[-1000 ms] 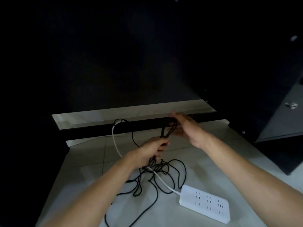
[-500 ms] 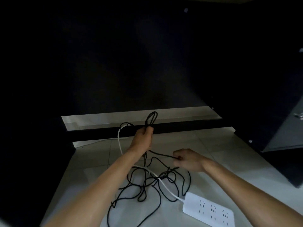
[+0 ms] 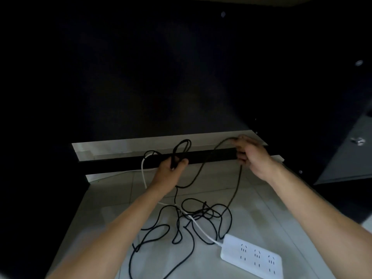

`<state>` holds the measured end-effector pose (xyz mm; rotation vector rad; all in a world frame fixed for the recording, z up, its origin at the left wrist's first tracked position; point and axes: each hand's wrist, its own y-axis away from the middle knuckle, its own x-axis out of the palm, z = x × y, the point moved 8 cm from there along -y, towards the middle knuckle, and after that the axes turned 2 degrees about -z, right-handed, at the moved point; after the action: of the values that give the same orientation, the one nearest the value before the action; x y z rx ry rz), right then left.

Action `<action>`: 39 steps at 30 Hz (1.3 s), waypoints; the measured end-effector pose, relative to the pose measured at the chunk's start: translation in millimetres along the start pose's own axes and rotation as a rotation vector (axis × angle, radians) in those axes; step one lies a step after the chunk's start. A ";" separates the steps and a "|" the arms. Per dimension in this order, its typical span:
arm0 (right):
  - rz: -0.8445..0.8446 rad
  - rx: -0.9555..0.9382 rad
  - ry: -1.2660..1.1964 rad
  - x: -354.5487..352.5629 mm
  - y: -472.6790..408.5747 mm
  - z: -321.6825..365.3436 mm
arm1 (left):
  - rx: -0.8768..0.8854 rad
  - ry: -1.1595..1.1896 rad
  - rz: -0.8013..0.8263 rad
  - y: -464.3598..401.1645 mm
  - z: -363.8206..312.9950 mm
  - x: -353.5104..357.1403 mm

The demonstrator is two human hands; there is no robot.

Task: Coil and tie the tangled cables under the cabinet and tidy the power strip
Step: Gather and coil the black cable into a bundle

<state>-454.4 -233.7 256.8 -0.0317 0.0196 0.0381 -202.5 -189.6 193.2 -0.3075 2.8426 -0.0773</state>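
A long black cable [image 3: 193, 213] lies tangled on the pale floor in front of me. My left hand [image 3: 170, 171] grips a small loop of it that stands up above my fist. My right hand [image 3: 249, 155] is raised to the right and pinches a length of the same cable, which hangs down in a long arc to the tangle. A white power strip [image 3: 252, 256] lies at the lower right, its white cord [image 3: 198, 225] running through the tangle and up to the left behind my left hand.
A dark cabinet [image 3: 181, 67] fills the view above, its black bottom rail [image 3: 211, 156] crossing just behind both hands. A grey cabinet door [image 3: 346, 154] stands open at the right. The tiled floor [image 3: 96, 214] is bounded by dark shadow at the left.
My right hand has risen from low over the tangle up and to the right, drawing out a long arc of black cable. My left hand has kept its grip on the loop.
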 end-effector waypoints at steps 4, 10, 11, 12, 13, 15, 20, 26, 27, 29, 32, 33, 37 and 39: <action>0.154 0.054 -0.145 40.5 8.1 11.8 | -0.002 0.041 0.064 15.1 -23.4 31.7; 0.090 0.130 -0.087 48.7 13.9 -0.4 | 0.048 0.189 0.195 41.0 -56.0 57.5; 0.078 0.139 -0.076 47.3 14.7 -2.6 | 0.056 0.190 0.207 42.1 -56.8 59.9; 0.070 0.148 -0.060 46.1 15.8 -4.4 | 0.068 0.185 0.219 42.4 -57.3 62.4; 0.067 0.151 -0.040 45.2 16.6 -5.7 | 0.075 0.178 0.224 41.3 -56.2 64.1; 0.069 0.147 -0.028 45.1 16.4 -6.7 | 0.073 0.178 0.206 38.1 -53.5 64.9; 0.155 0.159 -0.083 49.8 15.3 -5.6 | 0.125 0.025 0.162 32.7 -47.1 64.3; 0.220 0.122 0.112 55.0 18.3 -7.8 | 0.187 -0.226 0.159 33.1 -38.1 65.0; 0.204 0.118 0.144 54.5 17.9 -9.6 | 0.195 -0.247 0.165 33.8 -37.5 65.2; 0.121 0.107 0.212 48.5 16.1 -9.7 | 0.180 -0.225 0.188 34.3 -36.1 65.7; -0.016 0.119 0.255 33.9 14.1 -7.7 | 0.071 -0.085 0.125 29.6 -33.9 56.6; -0.042 0.132 0.260 30.4 14.1 -8.4 | 0.044 -0.057 0.079 26.9 -33.7 51.2; -0.121 0.250 0.225 18.6 16.0 -18.3 | -0.040 0.045 -0.044 22.7 -31.1 35.6; -0.123 0.344 0.191 14.6 16.4 -27.3 | -0.029 0.043 -0.077 23.0 -29.9 30.6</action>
<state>-440.9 -217.6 228.7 0.3071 0.2142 -0.0917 -244.3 -173.1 211.7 -0.4259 2.8767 -0.0597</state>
